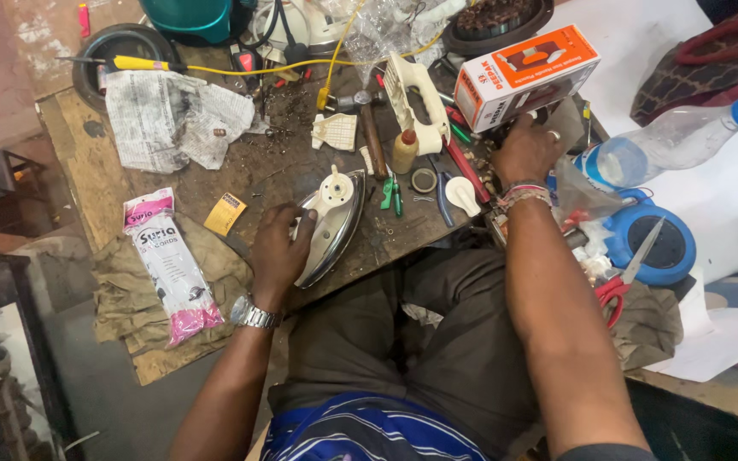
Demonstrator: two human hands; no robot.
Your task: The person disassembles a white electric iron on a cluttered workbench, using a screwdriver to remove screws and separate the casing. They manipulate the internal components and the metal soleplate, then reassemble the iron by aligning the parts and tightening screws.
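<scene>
Iron base [335, 224] at frame centre, under my left hand [279, 252].
Its long axis runs upper right to lower left; my left hand clasps its left edge, while my right hand [524, 154] reaches among clutter, grip hidden.

Iron [332, 224]: silver base, cream top fitting. Box [525, 75]: white with orange panels. Packet [171, 265]: clear with pink ends. Screwdriver [140, 63]: yellow handle. Scissors [623, 277]: red handles. Bottle [681, 139]: clear, blue cap. Shirt [369, 431]: blue, white stripes. Watch [254, 314]: silver. Bench [100, 183]: brown, stained.
</scene>
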